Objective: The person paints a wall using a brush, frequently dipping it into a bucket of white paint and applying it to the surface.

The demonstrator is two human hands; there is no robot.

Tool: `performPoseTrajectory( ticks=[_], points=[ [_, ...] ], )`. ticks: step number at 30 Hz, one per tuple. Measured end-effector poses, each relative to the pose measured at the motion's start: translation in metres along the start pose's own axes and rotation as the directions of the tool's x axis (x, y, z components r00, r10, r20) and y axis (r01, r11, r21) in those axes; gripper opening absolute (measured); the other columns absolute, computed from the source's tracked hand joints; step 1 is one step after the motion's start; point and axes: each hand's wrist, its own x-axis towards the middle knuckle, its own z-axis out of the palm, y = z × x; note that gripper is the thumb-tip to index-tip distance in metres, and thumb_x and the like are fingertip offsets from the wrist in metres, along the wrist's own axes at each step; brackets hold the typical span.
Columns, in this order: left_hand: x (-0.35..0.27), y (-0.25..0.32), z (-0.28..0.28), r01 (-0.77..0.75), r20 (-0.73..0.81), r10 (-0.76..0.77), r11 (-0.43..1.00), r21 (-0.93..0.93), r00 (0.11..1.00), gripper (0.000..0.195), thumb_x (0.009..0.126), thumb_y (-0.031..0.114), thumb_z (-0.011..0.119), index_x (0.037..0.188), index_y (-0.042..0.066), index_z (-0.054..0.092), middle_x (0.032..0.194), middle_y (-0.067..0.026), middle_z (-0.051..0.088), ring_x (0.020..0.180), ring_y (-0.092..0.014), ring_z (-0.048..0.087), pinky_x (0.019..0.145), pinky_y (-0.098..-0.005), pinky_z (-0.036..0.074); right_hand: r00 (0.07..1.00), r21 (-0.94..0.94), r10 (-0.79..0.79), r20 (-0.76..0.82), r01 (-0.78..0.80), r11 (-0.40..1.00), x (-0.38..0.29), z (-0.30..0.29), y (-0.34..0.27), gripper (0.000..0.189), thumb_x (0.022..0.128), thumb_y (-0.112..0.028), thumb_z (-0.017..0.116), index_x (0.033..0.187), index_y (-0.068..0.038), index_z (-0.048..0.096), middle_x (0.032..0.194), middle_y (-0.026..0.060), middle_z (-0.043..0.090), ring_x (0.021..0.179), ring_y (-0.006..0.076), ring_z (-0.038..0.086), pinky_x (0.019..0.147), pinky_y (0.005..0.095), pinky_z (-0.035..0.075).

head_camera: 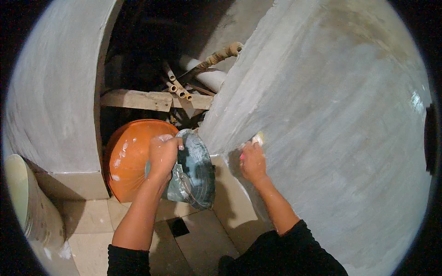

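Note:
My left hand (163, 153) is closed on the edge of a dark grey-green plastic bucket (197, 165). White smears coat the bucket, which is tilted with part of its inside showing. White residue also marks the knuckles of that hand. Against the grey skim-coated wall (321, 131), my right hand (253, 160) grips a small brush (257, 138) with a pale, yellowish end. A bit of pink, perhaps its handle, shows by the fingers. The brush end touches or almost touches the wall low down, just above the tile skirting (231, 186); most of its handle is hidden by my hand.
An orange plastic tub (127, 155) with white spots stands behind the bucket. Beyond it, a wooden board (138, 100) crosses a dark opening with several cut pipes (181, 93). A pale bucket (45, 210) is at left. The tiled floor (93, 217) has a square dark hole (179, 227).

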Motion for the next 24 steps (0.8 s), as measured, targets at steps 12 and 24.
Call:
performPoseTrajectory(
  ticks=[12, 24],
  points=[
    [-0.002, 0.009, 0.013, 0.025, 0.055, -0.020, 0.995, -0.099, 0.998, 0.018, 0.066, 0.004, 0.060, 0.054, 0.006, 0.048, 0.056, 0.0019, 0.043, 0.054, -0.013, 0.039, 0.053, -0.0320, 0.031, 0.907, 0.038, -0.170, 0.386, 0.169, 0.985, -0.059, 0.095, 0.027, 0.018, 0.081, -0.015, 0.060, 0.094, -0.006, 0.067, 0.091, 0.0165, 0.064, 0.098, 0.0392, 0.061, 0.086, 0.0494, 0.047],
    [-0.022, 0.035, 0.013, -0.081, -0.032, 0.082, 0.997, 0.016, 0.996, 0.016, 0.066, 0.005, 0.058, 0.059, 0.007, 0.045, 0.060, 0.0012, 0.043, 0.057, -0.013, 0.040, 0.054, -0.0313, 0.031, 0.975, -0.195, 0.032, 0.219, 0.012, 0.981, -0.045, 0.034, 0.007, 0.018, 0.083, -0.013, 0.057, 0.097, -0.005, 0.065, 0.092, 0.0113, 0.065, 0.096, 0.0342, 0.061, 0.089, 0.0424, 0.050]
  ],
)
